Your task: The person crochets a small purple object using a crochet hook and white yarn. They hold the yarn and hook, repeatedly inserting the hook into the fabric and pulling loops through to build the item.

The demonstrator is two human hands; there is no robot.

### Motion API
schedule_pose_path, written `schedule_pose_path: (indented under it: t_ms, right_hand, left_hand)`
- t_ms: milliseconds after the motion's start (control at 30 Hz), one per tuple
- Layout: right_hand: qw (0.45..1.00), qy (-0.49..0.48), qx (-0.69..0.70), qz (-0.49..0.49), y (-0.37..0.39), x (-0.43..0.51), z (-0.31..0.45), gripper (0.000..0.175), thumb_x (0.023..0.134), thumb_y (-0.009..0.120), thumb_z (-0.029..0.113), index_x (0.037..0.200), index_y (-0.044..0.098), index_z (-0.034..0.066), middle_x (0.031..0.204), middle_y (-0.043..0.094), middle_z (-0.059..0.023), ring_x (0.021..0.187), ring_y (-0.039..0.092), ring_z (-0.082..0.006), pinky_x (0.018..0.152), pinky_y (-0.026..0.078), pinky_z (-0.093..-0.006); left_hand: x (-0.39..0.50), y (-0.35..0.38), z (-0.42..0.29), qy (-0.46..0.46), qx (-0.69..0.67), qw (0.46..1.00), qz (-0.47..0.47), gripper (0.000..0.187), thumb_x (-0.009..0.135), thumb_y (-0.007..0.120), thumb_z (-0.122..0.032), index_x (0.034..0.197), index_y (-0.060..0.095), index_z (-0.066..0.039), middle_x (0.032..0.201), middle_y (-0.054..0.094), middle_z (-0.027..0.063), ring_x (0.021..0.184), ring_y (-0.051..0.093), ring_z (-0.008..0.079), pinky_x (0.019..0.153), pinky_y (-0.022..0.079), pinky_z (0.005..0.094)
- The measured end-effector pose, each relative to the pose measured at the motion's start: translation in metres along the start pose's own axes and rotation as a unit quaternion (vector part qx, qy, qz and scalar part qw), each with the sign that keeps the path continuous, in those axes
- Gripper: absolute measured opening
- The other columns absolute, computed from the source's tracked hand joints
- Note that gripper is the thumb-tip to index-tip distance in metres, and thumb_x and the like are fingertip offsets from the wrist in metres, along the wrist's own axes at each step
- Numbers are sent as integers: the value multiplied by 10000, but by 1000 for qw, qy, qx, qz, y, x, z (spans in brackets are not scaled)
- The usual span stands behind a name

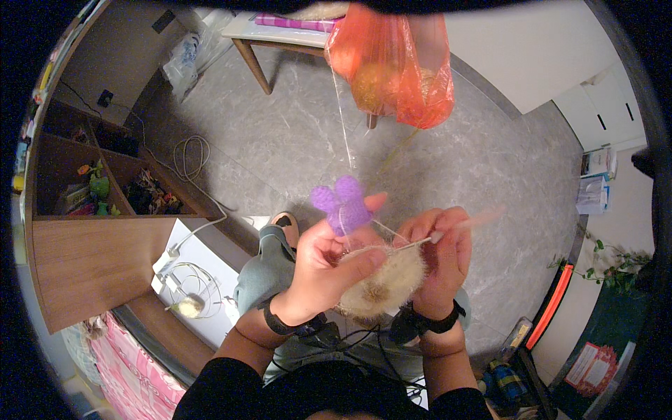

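Observation:
My left hand (325, 270) pinches the upper edge of a fluffy cream crochet piece (388, 283) with a brown patch at its middle. A purple knitted or crocheted piece (350, 212) with two round lobes sits at the left fingers; whether it is worn on a finger or held cannot be told. My right hand (449, 257) grips a crochet hook (420, 242), its pinkish handle blurred. The hook's thin shaft reaches the cream edge beside my left thumb. A pale yarn strand (340, 113) runs down from the orange bag's side towards the purple piece. A short strand spans both hands.
An orange plastic bag (391, 68) with yarn-like balls hangs by a white-topped table (294, 34). On the left, a wooden shelf unit (100, 236) stands near a white surface (220, 273) with a power strip (167, 261) and small fluffy ball (190, 306). A cable (191, 157) loops across the floor.

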State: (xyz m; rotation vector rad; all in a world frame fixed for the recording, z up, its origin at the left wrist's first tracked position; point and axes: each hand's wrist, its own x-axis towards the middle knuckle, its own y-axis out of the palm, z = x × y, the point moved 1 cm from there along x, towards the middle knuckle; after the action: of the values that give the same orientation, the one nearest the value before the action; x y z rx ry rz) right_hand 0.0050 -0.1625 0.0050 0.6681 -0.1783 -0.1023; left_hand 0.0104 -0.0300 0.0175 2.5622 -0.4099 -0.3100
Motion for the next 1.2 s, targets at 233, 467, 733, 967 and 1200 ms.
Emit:
schedule_pose_path:
  t_ms: [233,467,733,967,1200]
  right_hand:
    - [985,-106,-132,39,1,-4,9,222,863,374,287,847,341,68,719,507,-153,652,531,-251,616,465,-387]
    - [939,-192,-265,104,0,-4,10,279,845,364,371,848,295,101,682,489,-118,621,534,-252,556,463,-340]
    - [970,-214,-115,34,3,-11,-15,237,794,514,287,725,454,68,783,561,-161,725,560,-290,590,476,-387]
    - [811,-360,-420,189,-9,-4,1,231,595,639,100,804,542,80,856,534,-100,749,548,-269,584,478,-332]
    - [793,-441,-374,192,-7,-14,5,242,544,643,66,774,569,91,826,518,-80,737,549,-247,554,483,-330]
  left_hand:
    - [0,-3,0,41,22,999,-12,494,719,528,78,1179,352,42,765,548,3,676,503,42,626,391,169]
    - [1,-2,1,10,-64,998,-24,485,725,512,67,1181,349,42,754,544,-1,678,500,45,628,383,172]
    - [2,-1,3,3,-144,990,1,555,730,494,57,1237,273,9,766,531,-5,683,483,44,631,367,171]
    - [1,3,5,193,186,962,-49,598,733,498,58,1261,224,-2,766,531,-2,681,485,50,637,376,172]
    - [-5,9,0,-124,-187,973,53,601,730,510,14,1262,236,-25,694,455,-28,637,442,40,575,345,158]
